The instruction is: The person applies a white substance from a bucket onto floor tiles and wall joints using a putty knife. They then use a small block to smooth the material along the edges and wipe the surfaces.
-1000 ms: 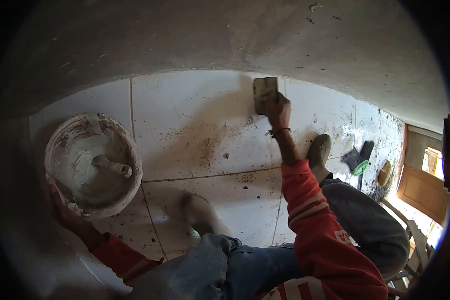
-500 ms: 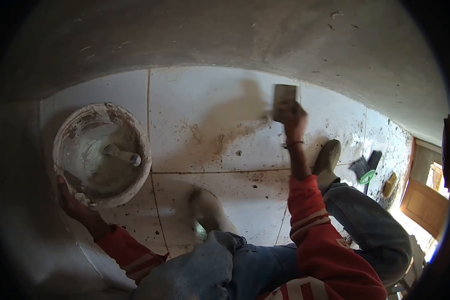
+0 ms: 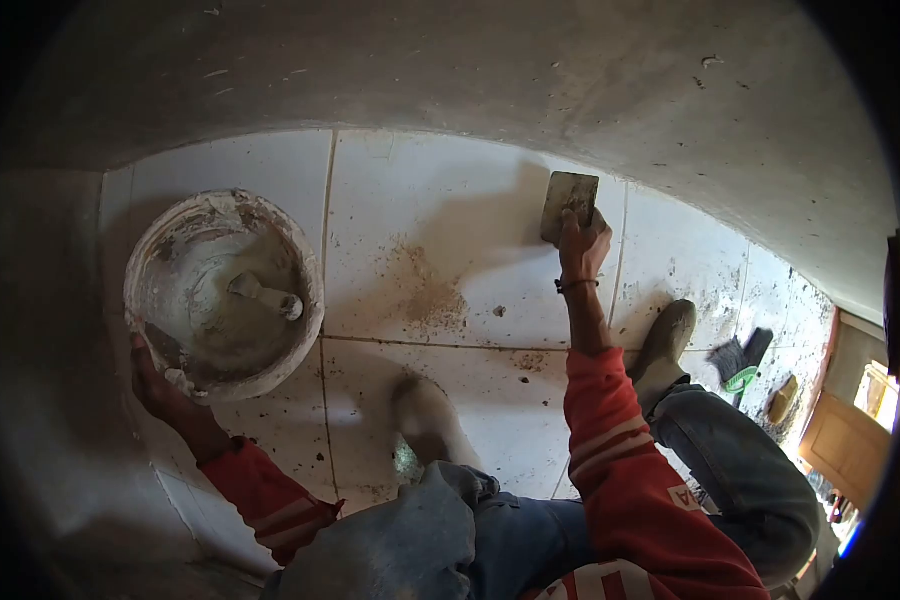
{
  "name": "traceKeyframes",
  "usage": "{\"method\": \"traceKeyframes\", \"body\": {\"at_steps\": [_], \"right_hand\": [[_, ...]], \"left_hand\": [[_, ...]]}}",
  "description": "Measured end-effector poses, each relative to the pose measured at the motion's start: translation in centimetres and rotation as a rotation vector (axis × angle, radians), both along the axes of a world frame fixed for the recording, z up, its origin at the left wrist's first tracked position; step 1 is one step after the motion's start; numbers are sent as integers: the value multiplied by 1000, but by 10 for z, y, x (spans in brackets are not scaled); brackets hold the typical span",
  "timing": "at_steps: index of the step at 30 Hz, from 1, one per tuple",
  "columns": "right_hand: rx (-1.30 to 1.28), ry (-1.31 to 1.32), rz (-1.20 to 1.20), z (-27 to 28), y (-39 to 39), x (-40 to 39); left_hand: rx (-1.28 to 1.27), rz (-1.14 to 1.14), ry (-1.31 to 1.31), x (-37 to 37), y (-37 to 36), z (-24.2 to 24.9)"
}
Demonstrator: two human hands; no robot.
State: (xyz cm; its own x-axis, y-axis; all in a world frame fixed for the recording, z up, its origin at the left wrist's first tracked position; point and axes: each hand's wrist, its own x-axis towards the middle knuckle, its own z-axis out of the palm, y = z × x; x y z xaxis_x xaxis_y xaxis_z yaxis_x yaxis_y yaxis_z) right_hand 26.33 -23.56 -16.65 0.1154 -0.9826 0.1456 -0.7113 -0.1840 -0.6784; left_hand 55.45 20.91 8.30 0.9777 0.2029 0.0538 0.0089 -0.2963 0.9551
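My right hand (image 3: pixel 582 245) grips a flat rectangular plastering trowel (image 3: pixel 568 200), held over the white tiled floor near the base of the wall. Its blade is grey and smeared. At the left, my left hand (image 3: pixel 162 385) is against the lower left side of a plaster-crusted bucket (image 3: pixel 312 330), fingertips at the rim. Inside lies a pale, wet-looking mix (image 3: pixel 215 325), and a putty knife (image 3: pixel 265 296) with a caked handle rests in it. Brown dirt (image 3: pixel 435 300) is spread on the tile between bucket and trowel.
A grey plastered wall (image 3: pixel 450 70) curves along the far side. My boots (image 3: pixel 435 425) stand on the tiles, among scattered crumbs. To the right lie a brush with green trim (image 3: pixel 738 375) and a yellowish object (image 3: pixel 782 399), near a wooden door (image 3: pixel 847 447).
The view has shifted, so the bucket and floor appear farther right. Relative to the tiles, the trowel has moved slightly left and is less blurred. The dirt streak beside it no longer shows.
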Motion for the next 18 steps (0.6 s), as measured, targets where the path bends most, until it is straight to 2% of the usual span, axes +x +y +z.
{"method": "traceKeyframes", "body": {"at_steps": [1,3,5,7,9,11,12,14,18], "right_hand": [[-4,1,-3,6,1,4],[145,-125,176,19,16,23],[349,-147,386,41,63,60],[213,46,572,62,107,87],[181,11,596,91,110,105],[92,-87,606,119,105,119],[24,-24,658,127,97,122],[-40,142,750,128,81,132],[-152,286,939,118,64,163]], "left_hand": [[-58,30,34,-1,-2,0],[-59,8,33,-1,-4,-1],[-51,-1,20,-3,-2,0],[-27,1,-16,-3,-5,0],[-53,-25,-25,0,1,0],[48,0,-45,-2,-3,1],[-14,-12,-16,-1,-3,1],[-35,-18,-8,-4,-3,0],[-1,-65,-12,-2,8,-7]]}}
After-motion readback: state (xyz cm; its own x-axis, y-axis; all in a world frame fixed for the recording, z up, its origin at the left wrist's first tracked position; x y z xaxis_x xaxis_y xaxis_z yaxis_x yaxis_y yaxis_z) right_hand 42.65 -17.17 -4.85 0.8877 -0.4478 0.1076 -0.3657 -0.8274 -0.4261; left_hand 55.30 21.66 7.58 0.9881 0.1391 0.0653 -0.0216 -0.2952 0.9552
